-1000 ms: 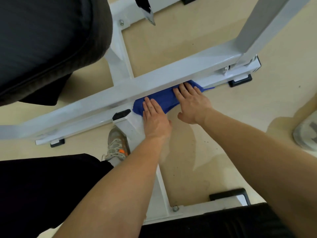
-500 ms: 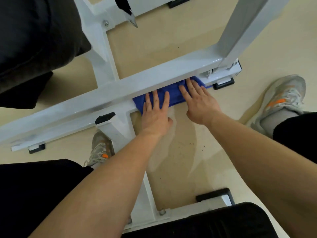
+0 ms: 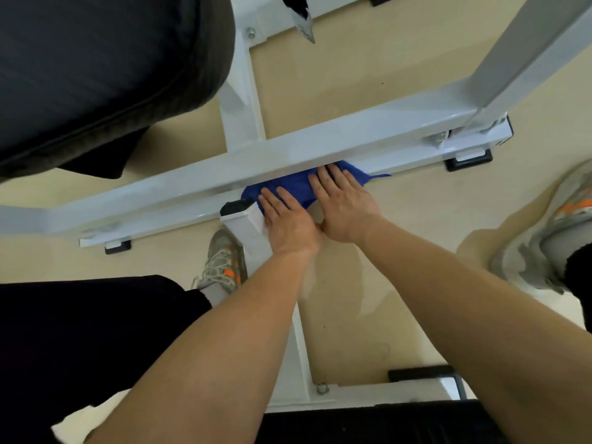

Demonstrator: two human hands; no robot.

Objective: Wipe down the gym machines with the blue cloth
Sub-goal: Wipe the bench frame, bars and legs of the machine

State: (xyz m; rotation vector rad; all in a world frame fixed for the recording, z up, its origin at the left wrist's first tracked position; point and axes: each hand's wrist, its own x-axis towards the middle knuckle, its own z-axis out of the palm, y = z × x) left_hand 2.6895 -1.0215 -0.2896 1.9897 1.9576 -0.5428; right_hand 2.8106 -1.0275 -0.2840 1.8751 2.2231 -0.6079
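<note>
Head view: left hand (image 3: 290, 224) and right hand (image 3: 344, 208) press blue cloth (image 3: 296, 185) flat.

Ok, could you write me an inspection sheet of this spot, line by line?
Surface: beige floor, with a white machine frame standing on it.
Job's things: blue cloth lying against the frame's low rail.
Clutter: nothing seen.
Hands: left hand and right hand side by side, both pressing flat on the cloth, fingers straight.
Cables: nothing seen; only a black strap at the top.
Surroundings: black pad at upper left; left shoe beside the frame, right shoe at the right edge.
</note>
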